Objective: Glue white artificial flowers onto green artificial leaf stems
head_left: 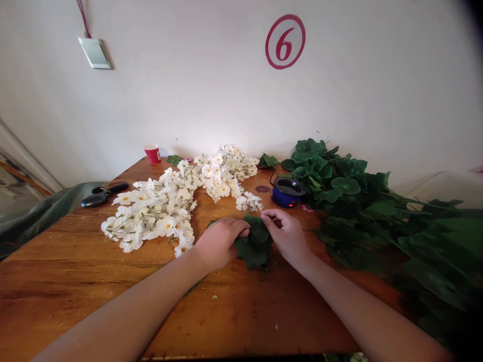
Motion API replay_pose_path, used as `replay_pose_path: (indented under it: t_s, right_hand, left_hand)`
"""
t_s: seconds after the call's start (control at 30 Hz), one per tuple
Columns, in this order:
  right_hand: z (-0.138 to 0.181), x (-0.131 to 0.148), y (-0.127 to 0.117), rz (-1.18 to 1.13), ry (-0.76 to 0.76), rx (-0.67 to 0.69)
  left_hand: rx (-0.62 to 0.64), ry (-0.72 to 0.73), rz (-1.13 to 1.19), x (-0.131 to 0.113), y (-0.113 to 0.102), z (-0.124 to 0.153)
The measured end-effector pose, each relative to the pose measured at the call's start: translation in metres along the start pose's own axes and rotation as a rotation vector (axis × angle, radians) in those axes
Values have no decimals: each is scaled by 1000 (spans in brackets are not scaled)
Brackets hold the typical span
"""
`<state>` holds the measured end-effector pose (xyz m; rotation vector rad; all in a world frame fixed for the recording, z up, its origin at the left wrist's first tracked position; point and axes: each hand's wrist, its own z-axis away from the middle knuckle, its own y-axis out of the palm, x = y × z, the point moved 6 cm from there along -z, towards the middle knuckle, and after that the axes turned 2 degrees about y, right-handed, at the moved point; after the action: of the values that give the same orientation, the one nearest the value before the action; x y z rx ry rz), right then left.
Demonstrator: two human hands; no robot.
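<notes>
Near-left of the blue pot [289,196], the leaf sprig [253,247] is seemingly steadied in the closed left hand [222,242]; whether anything is pinched by the half-curled right hand [290,237] cannot be told. White flowers [160,211] left of the pot and foliage [341,186] right seem placed for reach.

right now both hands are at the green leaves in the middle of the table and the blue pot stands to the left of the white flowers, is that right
Not quite: the head view shows the blue pot standing to the right of the white flowers. The rest holds: both hands are at the green leaves in the middle of the table.
</notes>
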<state>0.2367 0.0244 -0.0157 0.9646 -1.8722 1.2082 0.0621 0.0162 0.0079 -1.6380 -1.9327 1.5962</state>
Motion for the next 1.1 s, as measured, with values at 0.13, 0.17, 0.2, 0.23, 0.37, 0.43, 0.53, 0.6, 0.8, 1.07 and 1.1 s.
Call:
replay_pose_path:
  t_s: [0.13,0.17,0.2,0.23,0.37,0.43,0.53,0.6,0.8,1.07,1.1]
  right_hand:
    - [2,3,1,23,-38,2]
    - [2,3,2,29,-45,2]
    - [2,3,2,35,-47,1]
    - [2,2,3,43,-44,-1]
    - [-2,-6,5,74,2,33]
    - [-5,-11,7,70,25,67]
    - [-8,-18,9,36,71,119]
    - [-9,-21,12,6,91,163]
    - [-6,-22,25,-13,41,294]
    - [-6,-17,26,0,55,330]
    - [-5,-16,26,20,56,332]
  left_hand:
    - [-72,-43,11,2,0,0]
    - [-84,-46,2,3,1,-1]
    - [-90,-47,-12,4,3,-1]
    - [-91,-47,-32,5,4,0]
    - [-85,-55,-128,7,10,1]
    - [-93,-67,-158,7,10,2]
    - [-119,-75,-176,6,9,3]
    - [-142,-73,-178,6,7,4]
    - [-192,-82,-192,5,5,6]
    - [-166,-85,-183,3,5,5]
    - [-160,-86,-185,3,6,5]
